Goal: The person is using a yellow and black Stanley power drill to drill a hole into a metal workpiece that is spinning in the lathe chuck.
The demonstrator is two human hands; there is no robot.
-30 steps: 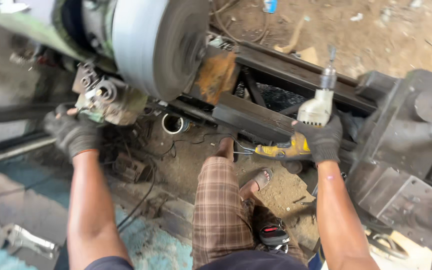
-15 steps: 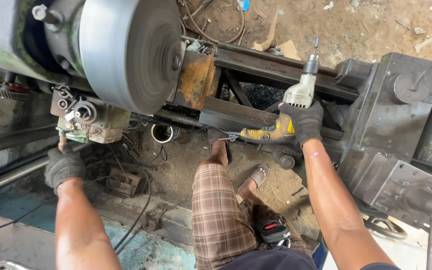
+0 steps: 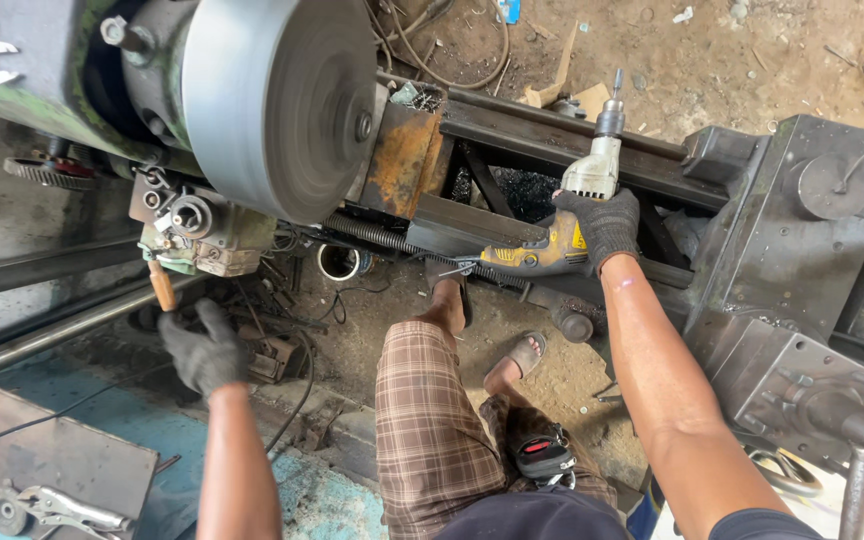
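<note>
My right hand (image 3: 602,226), in a dark work glove, grips a yellow and grey power drill (image 3: 564,218) with its chuck pointing away over the dark lathe bed (image 3: 572,150). My left hand (image 3: 204,350), also gloved, hangs open with fingers spread just below a wooden-handled lever (image 3: 162,287) under the gear housing (image 3: 202,230); it holds nothing. The big grey lathe chuck disc (image 3: 282,100) sits above it. My legs in checked shorts (image 3: 432,420) and sandalled feet (image 3: 524,352) stand between the hands.
A heavy grey tailstock block (image 3: 802,260) fills the right side. Long steel bars (image 3: 42,300) run along the left. Locking pliers (image 3: 52,508) lie on a rusty plate at the lower left. Cables trail across the dirt floor (image 3: 712,60).
My left hand has come off the gear housing and dropped down towards me, fingers now spread. My right hand with the drill has lifted slightly up over the lathe bed.
</note>
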